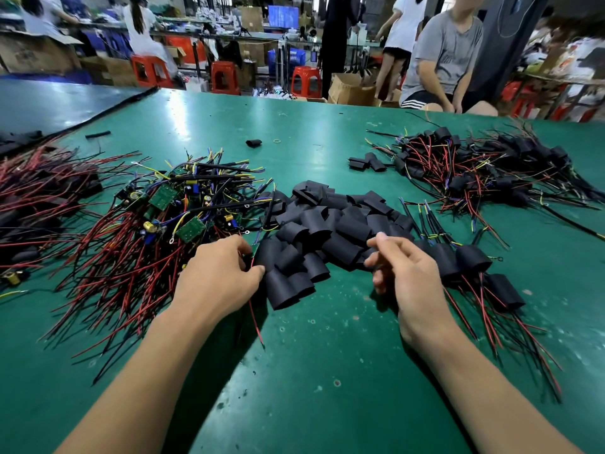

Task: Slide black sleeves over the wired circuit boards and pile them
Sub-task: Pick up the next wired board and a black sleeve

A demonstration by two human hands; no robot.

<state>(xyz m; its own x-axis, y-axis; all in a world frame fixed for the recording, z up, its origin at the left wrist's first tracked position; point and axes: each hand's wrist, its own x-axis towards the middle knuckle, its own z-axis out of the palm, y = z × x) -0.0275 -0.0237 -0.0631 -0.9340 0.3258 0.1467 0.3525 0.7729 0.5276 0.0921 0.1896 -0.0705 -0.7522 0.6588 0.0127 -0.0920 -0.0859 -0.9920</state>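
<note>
**Kid:** Green table (311,371), with two hands over it. What is the left hand (222,273) doing?

**Friend:** Its fingers are curled. It pinches one circuit board (255,249). Only a green corner peeks out at its fingertips. A red wire (257,319) hangs down below its thumb.

**Kid:** And the right hand (406,273)?

**Friend:** It looks blurry. Its fingers are bent loosely, and I see nothing in them.

**Kid:** Where are the black sleeves (327,231)?

**Friend:** They lie in a heap between the two hands and just past the fingertips. The nearest ones are right beside the left thumb.

**Kid:** And the other boards?

**Friend:** Bare boards (183,208) with wires lie past the left hand and out to its left. Sleeved boards (471,262) lie just to the right of the right hand. A bigger pile (491,168) sits far past that hand.
</note>
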